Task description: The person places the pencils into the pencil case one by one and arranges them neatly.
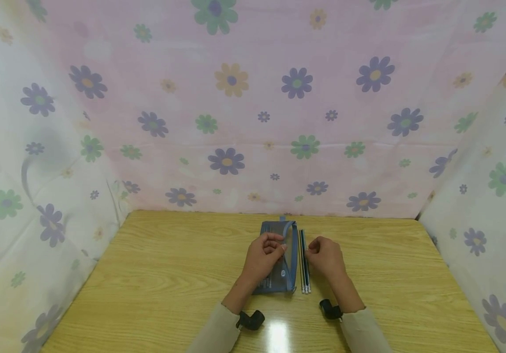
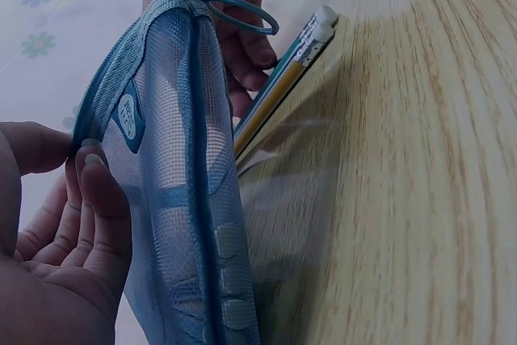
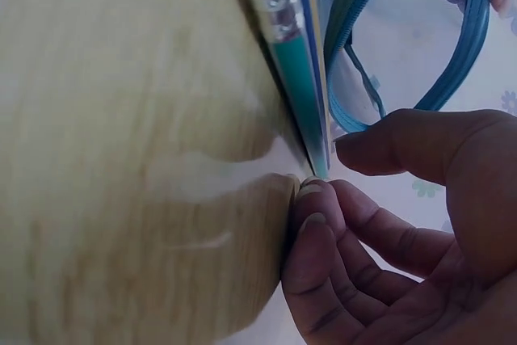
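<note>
A blue mesh pencil case (image 1: 275, 283) lies on the table with its zipped mouth spread apart on the right side. My left hand (image 1: 265, 255) pinches the case's edge between thumb and fingers, as the left wrist view shows on the blue zip band (image 2: 101, 111). Just right of the case, a few pencils (image 1: 303, 274) lie side by side, eraser ends towards me; one is teal (image 3: 297, 78) and one yellow (image 2: 279, 90). My right hand (image 1: 326, 257) is at the pencils' right side, fingertips down by the teal one, thumb apart from the fingers.
The wooden table (image 1: 169, 264) ends at a flowered cloth (image 1: 270, 98) behind, with similar cloth at both sides. Black wrist-worn devices (image 1: 252, 320) sit below each hand. A zip pull ring (image 2: 242, 14) hangs from the case's near end.
</note>
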Tool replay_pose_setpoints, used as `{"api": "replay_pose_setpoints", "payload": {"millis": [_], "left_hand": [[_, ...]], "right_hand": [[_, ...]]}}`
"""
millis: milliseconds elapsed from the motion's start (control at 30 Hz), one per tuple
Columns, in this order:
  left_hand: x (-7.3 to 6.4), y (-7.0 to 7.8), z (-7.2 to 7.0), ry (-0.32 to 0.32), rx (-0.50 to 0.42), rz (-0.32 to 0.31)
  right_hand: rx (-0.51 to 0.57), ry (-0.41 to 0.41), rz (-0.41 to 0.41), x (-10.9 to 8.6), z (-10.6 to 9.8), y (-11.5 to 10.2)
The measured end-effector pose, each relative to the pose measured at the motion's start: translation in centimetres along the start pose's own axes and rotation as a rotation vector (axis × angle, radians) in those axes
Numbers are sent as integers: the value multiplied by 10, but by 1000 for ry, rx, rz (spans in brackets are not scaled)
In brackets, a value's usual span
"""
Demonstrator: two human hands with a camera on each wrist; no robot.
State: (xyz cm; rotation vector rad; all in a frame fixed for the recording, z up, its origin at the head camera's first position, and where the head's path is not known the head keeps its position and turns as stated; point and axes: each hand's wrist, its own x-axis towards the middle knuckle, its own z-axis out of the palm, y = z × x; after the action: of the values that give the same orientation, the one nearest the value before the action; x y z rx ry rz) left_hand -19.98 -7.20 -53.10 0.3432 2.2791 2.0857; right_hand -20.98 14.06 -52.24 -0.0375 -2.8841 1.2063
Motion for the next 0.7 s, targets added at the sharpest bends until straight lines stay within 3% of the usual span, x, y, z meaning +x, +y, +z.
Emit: {"api": "replay_pose_setpoints", "payload": {"millis": [700], "left_hand": [[1, -2, 0, 7, 10, 12]], "right_hand": [[-21, 12, 29, -4, 4, -1]]}}
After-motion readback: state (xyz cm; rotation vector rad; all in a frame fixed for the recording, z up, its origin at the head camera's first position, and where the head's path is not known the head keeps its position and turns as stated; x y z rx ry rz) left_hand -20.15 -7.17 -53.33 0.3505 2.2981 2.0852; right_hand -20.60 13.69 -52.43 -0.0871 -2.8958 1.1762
